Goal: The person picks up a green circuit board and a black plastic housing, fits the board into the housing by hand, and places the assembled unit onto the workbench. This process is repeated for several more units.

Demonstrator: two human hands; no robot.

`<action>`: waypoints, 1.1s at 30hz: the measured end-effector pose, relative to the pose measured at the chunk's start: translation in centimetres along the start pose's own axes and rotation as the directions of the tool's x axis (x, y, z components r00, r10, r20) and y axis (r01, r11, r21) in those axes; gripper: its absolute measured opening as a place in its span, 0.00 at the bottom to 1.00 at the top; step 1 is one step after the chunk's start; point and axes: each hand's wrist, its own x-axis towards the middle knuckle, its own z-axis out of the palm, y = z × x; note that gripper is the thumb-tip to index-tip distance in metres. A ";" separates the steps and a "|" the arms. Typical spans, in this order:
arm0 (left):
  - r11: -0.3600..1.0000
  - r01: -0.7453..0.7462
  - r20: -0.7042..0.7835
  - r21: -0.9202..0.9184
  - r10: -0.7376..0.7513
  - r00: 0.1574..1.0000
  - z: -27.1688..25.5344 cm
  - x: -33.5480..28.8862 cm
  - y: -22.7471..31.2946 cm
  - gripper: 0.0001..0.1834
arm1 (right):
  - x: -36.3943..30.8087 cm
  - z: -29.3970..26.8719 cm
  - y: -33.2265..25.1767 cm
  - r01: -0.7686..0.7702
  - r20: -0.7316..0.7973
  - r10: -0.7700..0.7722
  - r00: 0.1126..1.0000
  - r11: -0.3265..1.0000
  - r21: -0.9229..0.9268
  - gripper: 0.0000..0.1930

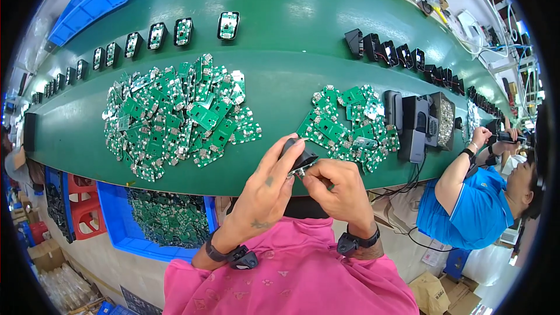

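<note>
My left hand [262,189] is wrapped round a black plastic housing [300,153] at the table's front edge. Against the housing's lower end, the fingers of my right hand [338,189] are pinched together. A small pale and metallic part shows between the two hands, but what the right fingertips grip is hidden. Just beyond my hands lies a small heap of green circuit boards [326,125]. A much larger heap of circuit boards [175,119] spreads over the table to the left.
Housings with boards inside [182,31] stand in a line along the far left of the green table [280,76]. Black open housings [371,46] line the far right. Dark devices [413,128] and a tray of small parts [445,122] stand right, near a co-worker [466,198]. A blue bin [111,239] holds boards below.
</note>
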 end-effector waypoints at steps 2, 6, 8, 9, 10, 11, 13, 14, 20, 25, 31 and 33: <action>0.998 -0.044 0.004 0.034 0.044 0.999 -0.1 0.0 -0.1 0.32 | 0.0 -0.1 0.0 -0.038 0.034 0.037 0.999 0.999 0.033 0.04; 0.998 -0.049 0.005 0.038 0.049 0.999 0.0 0.0 -0.3 0.32 | 0.0 -0.2 0.3 -0.037 0.035 0.035 0.999 0.998 0.056 0.04; 0.999 -0.041 0.002 0.029 0.041 0.999 0.1 0.0 -0.2 0.32 | 0.1 -0.4 0.3 -0.038 0.060 0.036 0.998 0.998 0.041 0.04; 0.999 -0.040 0.002 0.030 0.040 0.999 0.1 -0.1 -0.2 0.32 | 0.1 -0.4 0.3 -0.039 0.060 0.036 0.998 0.998 0.042 0.04; 0.999 -0.036 -0.001 0.032 0.036 0.999 0.1 -0.1 -0.1 0.32 | 0.1 -0.3 0.3 -0.037 0.060 0.034 0.998 0.998 0.048 0.04; 0.999 -0.033 -0.004 0.033 0.033 0.999 0.1 -0.1 -0.1 0.32 | 0.1 -0.3 0.4 -0.036 0.060 0.032 0.998 0.998 0.055 0.04; 0.998 -0.040 -0.008 0.043 0.040 0.999 0.2 -0.1 -0.2 0.33 | 0.2 -0.2 0.6 -0.049 0.068 0.045 0.997 0.997 0.060 0.05; 0.998 -0.046 -0.011 0.053 0.047 0.999 0.3 -0.1 -0.2 0.33 | 0.2 -0.2 0.6 -0.063 0.076 0.059 0.995 0.996 0.064 0.05; 0.993 -0.037 -0.004 0.108 0.038 0.999 0.6 -0.3 -0.5 0.33 | 0.1 -0.2 0.9 -0.044 0.084 0.039 0.996 0.997 0.058 0.05; 0.990 -0.042 -0.028 0.134 0.047 0.999 0.9 -0.5 -1.0 0.32 | 0.2 0.6 0.5 -0.035 0.067 0.034 0.997 0.999 0.009 0.05; 0.995 0.092 -0.082 -0.028 -0.094 0.992 0.8 -0.7 -1.3 0.33 | 0.3 0.8 0.4 0.026 0.017 -0.026 1.000 1.000 -0.005 0.05; 0.986 0.130 -0.065 -0.103 -0.137 0.988 0.5 -0.6 -1.2 0.34 | 0.4 0.3 0.2 0.036 0.034 -0.037 0.999 0.999 0.006 0.05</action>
